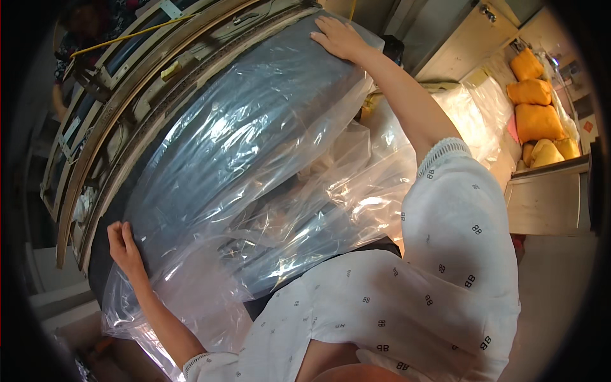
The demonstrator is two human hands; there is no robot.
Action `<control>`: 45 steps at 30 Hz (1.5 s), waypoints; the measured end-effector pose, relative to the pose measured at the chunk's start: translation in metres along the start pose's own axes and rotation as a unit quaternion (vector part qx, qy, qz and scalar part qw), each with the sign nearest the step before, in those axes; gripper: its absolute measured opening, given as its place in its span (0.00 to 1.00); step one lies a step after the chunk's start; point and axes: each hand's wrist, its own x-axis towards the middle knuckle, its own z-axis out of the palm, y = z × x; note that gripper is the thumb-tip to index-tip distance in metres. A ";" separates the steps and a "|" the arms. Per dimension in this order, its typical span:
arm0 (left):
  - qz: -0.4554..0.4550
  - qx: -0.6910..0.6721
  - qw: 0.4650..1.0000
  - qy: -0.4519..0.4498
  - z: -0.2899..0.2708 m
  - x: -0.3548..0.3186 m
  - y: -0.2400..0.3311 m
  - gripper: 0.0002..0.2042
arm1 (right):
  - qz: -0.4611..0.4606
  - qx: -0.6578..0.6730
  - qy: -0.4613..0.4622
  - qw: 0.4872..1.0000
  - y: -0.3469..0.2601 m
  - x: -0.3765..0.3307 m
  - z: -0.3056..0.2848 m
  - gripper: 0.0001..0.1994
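A clear, shiny plastic sheet [242, 134] lies wrinkled over a dark grey, fabric-like layer [293, 38] on a long machine bed. Its near part hangs in folds against my front. At the far right end, my right hand [337, 38] rests flat with its fingers apart, on the sheet and grey layer near their edge. My left hand [124, 248] is at the left end, its fingers bent and closed at the sheet's edge. Part of that grip is hidden from view.
Curved-looking metal rails [105, 146] run along the bed's far side, with a yellow cord [133, 39] above them. Another person [89, 25] stands beyond. At right, orange bundles [538, 121] are stacked above a metal cabinet [547, 204], near more clear plastic [474, 118].
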 end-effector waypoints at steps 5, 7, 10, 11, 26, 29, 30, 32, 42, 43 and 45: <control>0.012 0.127 0.982 0.138 -0.099 -0.056 -0.071 0.06 | -0.123 0.073 -0.036 0.989 -0.076 -0.052 -0.026 0.28; 0.013 0.155 0.975 0.156 -0.129 -0.080 -0.070 0.06 | -0.142 0.117 -0.047 0.982 -0.089 -0.059 -0.038 0.27; 0.038 0.245 0.960 0.129 -0.156 -0.117 -0.044 0.07 | -0.158 0.097 -0.031 0.982 -0.086 -0.048 -0.034 0.25; 0.034 0.332 0.938 0.096 -0.167 -0.133 -0.021 0.07 | -0.169 0.103 0.028 0.980 -0.087 -0.045 -0.026 0.21; -0.222 -0.205 0.898 0.320 -0.134 -0.152 -0.026 0.14 | 0.071 0.681 -0.067 0.725 -0.078 0.063 -0.041 0.03; -0.231 -0.197 0.867 0.394 -0.137 -0.075 -0.038 0.20 | -0.058 0.873 -0.120 0.469 -0.095 0.066 -0.046 0.05; -0.174 -0.040 0.918 0.354 -0.155 -0.065 -0.065 0.20 | 0.023 0.681 0.008 0.732 -0.114 0.064 -0.037 0.07; -0.153 0.052 0.937 0.311 -0.102 -0.004 -0.095 0.17 | 0.075 0.284 0.215 0.931 -0.069 0.069 0.030 0.09; -0.183 -0.100 0.937 0.279 -0.059 0.075 -0.179 0.13 | 0.147 0.360 0.200 0.900 -0.083 0.092 0.056 0.10; -0.184 -0.100 0.935 0.288 -0.058 0.078 -0.179 0.13 | 0.151 0.360 0.199 0.899 -0.083 0.095 0.058 0.10; -0.188 -0.102 0.931 0.297 -0.057 0.082 -0.176 0.13 | 0.161 0.338 0.183 0.909 -0.080 0.100 0.058 0.10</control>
